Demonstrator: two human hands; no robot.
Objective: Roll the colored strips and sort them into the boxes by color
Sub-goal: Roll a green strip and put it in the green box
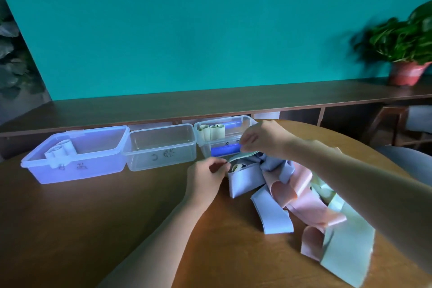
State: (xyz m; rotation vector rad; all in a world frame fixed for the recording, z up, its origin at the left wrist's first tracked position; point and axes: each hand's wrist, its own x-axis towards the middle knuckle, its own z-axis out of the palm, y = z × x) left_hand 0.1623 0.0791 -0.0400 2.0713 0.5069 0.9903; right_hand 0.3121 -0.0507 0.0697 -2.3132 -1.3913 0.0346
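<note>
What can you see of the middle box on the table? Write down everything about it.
The middle box is a clear plastic tub, rectangular with rounded corners and a thick rim, open with no lid on it. It stands upright on the wooden table, between the bluish box at its left and the right box, close against both. Dark handwritten marks show on its front wall. No rolled strips appear inside. Neither hand touches it.
</note>
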